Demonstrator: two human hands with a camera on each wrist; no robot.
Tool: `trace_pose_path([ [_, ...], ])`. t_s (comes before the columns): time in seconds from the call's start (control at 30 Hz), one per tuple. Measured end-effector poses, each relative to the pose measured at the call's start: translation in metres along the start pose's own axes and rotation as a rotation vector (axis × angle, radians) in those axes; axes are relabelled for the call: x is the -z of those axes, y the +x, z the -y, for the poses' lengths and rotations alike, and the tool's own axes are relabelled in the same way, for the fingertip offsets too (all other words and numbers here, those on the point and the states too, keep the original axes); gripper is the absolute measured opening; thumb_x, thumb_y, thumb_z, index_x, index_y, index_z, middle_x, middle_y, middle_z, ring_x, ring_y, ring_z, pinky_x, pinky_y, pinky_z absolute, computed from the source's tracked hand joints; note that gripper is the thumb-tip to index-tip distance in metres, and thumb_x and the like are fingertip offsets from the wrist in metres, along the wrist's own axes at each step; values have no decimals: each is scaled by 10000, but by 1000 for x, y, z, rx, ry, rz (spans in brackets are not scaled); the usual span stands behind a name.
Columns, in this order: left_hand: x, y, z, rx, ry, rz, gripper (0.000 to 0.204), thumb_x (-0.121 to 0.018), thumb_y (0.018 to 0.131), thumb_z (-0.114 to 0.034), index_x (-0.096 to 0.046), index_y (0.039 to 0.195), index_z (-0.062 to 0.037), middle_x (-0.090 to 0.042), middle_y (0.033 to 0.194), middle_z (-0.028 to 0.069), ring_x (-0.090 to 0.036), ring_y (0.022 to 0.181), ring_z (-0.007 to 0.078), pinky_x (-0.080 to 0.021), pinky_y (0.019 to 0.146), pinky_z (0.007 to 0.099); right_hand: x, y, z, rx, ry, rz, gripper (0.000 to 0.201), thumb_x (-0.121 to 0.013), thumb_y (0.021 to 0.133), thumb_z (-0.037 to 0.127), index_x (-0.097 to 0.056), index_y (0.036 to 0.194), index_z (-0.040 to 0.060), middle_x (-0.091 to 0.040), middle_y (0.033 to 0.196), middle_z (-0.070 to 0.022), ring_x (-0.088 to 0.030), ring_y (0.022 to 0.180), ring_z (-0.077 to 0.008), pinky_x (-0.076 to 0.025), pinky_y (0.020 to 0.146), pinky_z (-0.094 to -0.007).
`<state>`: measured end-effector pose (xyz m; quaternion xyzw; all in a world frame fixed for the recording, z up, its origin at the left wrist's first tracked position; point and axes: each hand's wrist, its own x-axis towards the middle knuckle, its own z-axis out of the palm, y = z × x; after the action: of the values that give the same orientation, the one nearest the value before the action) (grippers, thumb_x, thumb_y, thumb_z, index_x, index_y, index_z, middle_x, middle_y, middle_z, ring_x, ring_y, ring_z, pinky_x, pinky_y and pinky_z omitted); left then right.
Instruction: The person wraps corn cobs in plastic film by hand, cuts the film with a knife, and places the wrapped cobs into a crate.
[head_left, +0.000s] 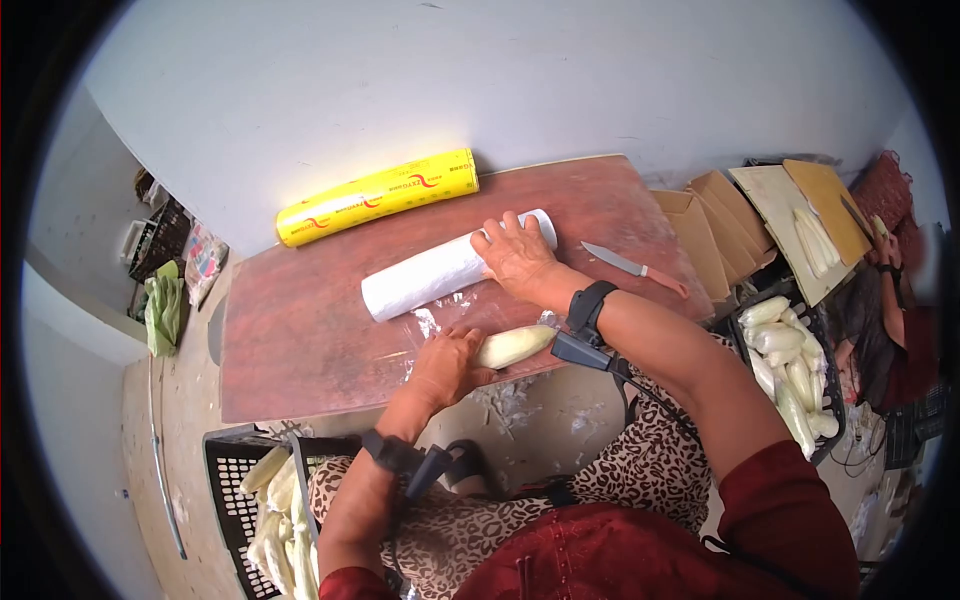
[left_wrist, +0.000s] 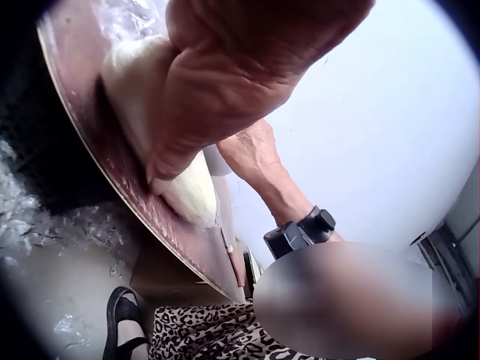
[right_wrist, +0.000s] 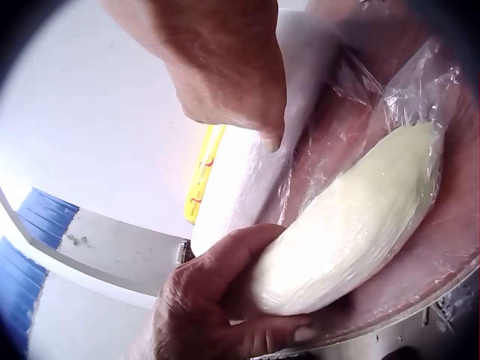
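Note:
My left hand (head_left: 448,368) grips the left end of a pale, tapered vegetable (head_left: 517,346) at the table's near edge. In the right wrist view, clear film covers the vegetable (right_wrist: 352,217), with loose film bunched past its far tip; the left thumb lies along its near side. My right hand (head_left: 522,262) rests on the right part of a white roll of cling film (head_left: 425,276), fingers spread over the top. The right thumb (right_wrist: 271,139) touches the roll's near side. A wrinkled strip of film lies between roll and vegetable.
A yellow printed roll (head_left: 380,197) lies along the table's back. A knife (head_left: 635,268) sits to the right. Crates of pale vegetables stand at lower left (head_left: 235,500) and right (head_left: 838,400). Cardboard boxes (head_left: 715,225) and another person (head_left: 890,290) are at the right.

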<state>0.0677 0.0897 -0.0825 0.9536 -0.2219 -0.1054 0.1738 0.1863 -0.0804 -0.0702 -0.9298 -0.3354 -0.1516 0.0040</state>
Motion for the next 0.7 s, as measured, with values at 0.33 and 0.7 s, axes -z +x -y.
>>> trace_pose_path([
  [0.33,2,-6,-15,9,206,-71,590,-826,639,-322,-529,1068,-47,-522,1076,142,-501,1071,324,-439,863,446,-5,1,0,-18,21,-6,442,-702,787,324,-549,1131,92,-518,1075,-91,-455,1037,-280,-358,816,-450],
  [0.7,-12,-32,-22,-143,-42,86,542,-792,673,-252,-512,1065,-4,-607,981,201,-583,958,402,-488,802,445,1,7,2,-40,-18,34,472,-721,768,353,-556,1130,98,-543,1070,-63,-456,1071,-257,-361,845,-428],
])
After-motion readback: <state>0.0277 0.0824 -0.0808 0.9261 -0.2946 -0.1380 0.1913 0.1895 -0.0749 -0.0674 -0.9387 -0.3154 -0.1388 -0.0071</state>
